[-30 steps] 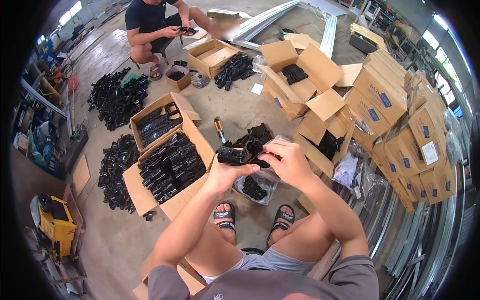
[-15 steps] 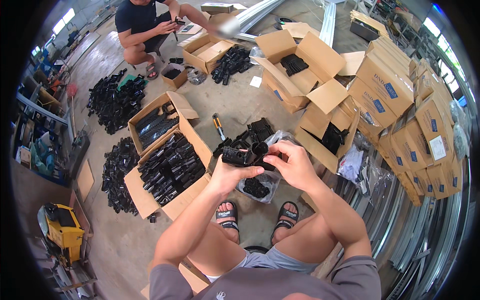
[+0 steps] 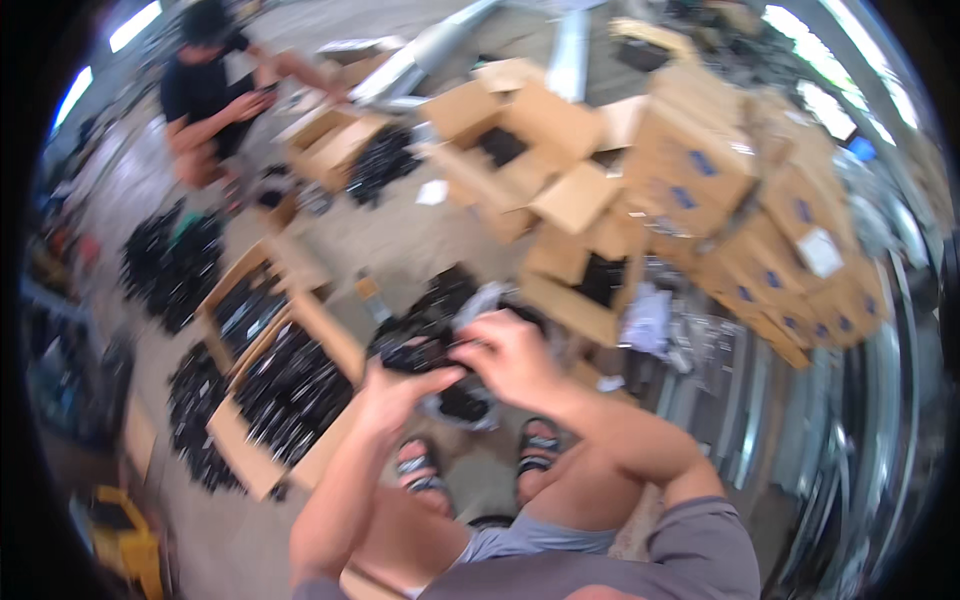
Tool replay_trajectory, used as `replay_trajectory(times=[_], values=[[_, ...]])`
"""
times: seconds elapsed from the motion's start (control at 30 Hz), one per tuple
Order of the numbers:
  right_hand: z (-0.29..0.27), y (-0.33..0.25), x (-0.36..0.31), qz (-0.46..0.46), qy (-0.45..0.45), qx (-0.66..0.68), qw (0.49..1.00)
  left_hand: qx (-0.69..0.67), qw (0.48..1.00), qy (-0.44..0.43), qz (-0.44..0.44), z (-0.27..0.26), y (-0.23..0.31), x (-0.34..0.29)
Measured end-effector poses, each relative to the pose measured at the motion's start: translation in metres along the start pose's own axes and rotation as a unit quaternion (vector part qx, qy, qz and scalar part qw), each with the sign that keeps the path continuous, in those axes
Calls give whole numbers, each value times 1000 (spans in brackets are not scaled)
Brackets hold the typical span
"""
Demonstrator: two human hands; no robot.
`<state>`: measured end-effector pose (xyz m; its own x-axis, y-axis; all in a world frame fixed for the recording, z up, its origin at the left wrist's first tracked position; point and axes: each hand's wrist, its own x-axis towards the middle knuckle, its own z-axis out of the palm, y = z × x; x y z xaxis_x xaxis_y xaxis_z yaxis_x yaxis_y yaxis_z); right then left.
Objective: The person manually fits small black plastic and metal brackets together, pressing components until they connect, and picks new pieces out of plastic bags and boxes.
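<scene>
My left hand (image 3: 392,395) is wrapped round a black plastic part (image 3: 412,355), a bracket-like piece with a short tube on it, held above my knees. My right hand (image 3: 512,358) has its fingertips pinched at the right end of that part. Motion blur hides whether a smaller piece sits between them. Just below my hands stands a clear plastic bag (image 3: 482,418) with small black pieces (image 3: 462,402) in it. Beyond them lies a pile of black parts (image 3: 452,290), with an orange-handled tool (image 3: 370,297) to its left.
Open cartons (image 3: 345,420) packed with black parts stand at the left, beside loose heaps (image 3: 172,262). More open cartons (image 3: 570,300) and stacked closed boxes (image 3: 690,150) fill the right. Metal profiles (image 3: 740,420) lie at the lower right. A co-worker (image 3: 205,100) sits at the far left.
The whole view has swung, so the surroundings sit further left and my hands appear lower and left. Both hands stay on the black part, whose tube end is now blurred.
</scene>
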<state>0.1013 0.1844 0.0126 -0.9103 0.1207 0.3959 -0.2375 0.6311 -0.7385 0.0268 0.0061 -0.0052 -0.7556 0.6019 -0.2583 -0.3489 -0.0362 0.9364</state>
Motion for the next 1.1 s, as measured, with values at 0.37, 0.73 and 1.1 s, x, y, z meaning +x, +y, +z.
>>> replay_trajectory(times=[0.37, 0.73, 1.1], values=[[-2, 14, -3, 50, -16, 99, 994, -25, 998, 28, -45, 3, -6, 5], [3, -1, -2, 28, 46, 24, 998, -14, 998, -55, 19, -4, 4, 5], [3, 1, 1, 74, -9, 35, 997, 1, 997, -56, 45, -3, 6, -3]])
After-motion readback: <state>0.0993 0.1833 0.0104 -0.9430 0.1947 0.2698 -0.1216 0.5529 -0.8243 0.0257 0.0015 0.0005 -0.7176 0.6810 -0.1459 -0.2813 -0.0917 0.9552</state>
